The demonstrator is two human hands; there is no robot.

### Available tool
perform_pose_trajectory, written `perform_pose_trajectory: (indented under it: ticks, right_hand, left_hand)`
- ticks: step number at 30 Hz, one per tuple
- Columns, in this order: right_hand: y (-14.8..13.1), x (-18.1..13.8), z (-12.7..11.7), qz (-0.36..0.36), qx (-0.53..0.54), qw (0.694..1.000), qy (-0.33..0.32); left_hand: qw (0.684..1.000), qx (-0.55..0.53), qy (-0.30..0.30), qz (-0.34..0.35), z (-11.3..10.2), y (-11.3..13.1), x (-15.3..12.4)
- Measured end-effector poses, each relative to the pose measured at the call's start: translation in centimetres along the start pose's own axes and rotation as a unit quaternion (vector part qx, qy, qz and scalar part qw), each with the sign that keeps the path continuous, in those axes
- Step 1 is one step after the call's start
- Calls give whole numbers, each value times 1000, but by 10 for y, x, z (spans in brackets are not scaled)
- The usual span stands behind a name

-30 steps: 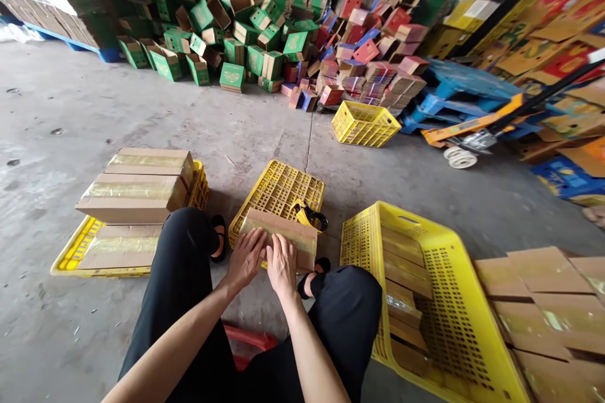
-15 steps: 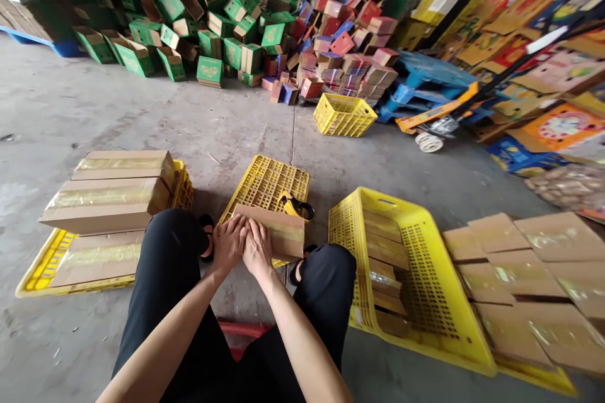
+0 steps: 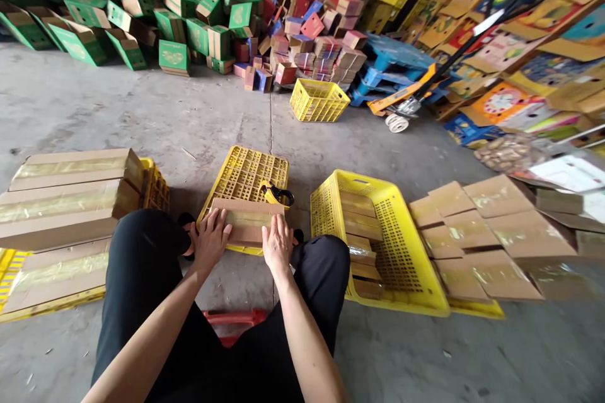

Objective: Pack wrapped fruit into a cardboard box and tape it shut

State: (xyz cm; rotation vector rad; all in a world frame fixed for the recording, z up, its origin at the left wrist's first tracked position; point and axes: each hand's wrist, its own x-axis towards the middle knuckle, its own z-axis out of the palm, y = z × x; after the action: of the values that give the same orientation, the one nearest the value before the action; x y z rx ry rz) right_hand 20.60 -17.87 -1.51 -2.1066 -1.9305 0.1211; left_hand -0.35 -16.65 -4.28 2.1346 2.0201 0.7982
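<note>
A long taped cardboard box (image 3: 248, 221) lies between my knees on an upturned yellow crate (image 3: 250, 167). My left hand (image 3: 210, 238) rests on the box's left end, fingers spread over the top and the thumb apart. My right hand (image 3: 278, 240) lies on its right end with fingers stretched out flat. Both hands touch the box and look open. Clear yellowish tape runs along the box top. Just behind the box, a yellow and black tape dispenser (image 3: 276, 194) sits on the crate.
Taped boxes (image 3: 61, 198) are stacked on a yellow crate at left. At right stands a yellow crate (image 3: 411, 252) holding several flat cartons, beside more cartons (image 3: 477, 233). Farther off are a small yellow crate (image 3: 320, 101), a pallet jack (image 3: 406, 101) and heaped green boxes (image 3: 174, 56).
My hands have moved apart: they were together on the box's left part, and the right one has slid to its right end. The view has turned right.
</note>
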Motion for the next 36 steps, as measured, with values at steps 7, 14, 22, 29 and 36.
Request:
perform_pose_trajectory:
  ticks: [7,14,22,29,36]
  right_hand:
    - [15,4,3,-33,22,996,75]
    - [30,9,5,-54,47,994,78]
    - [30,-25,8,-67,-28,997,-5]
    - [13,-23,-10,-42,-45,997,-41]
    - [4,-23,-10,-27,-52,997,-45]
  left_hand:
    - [999,33,-25,2,1,6,-3]
    - [987,7,-116,115,17,66,-12]
    - [982,30,-111,149,20,75,-14]
    - [989,5,-87,122,6,41,-15]
    - [999,-17,-33,4,-11,-7,-22]
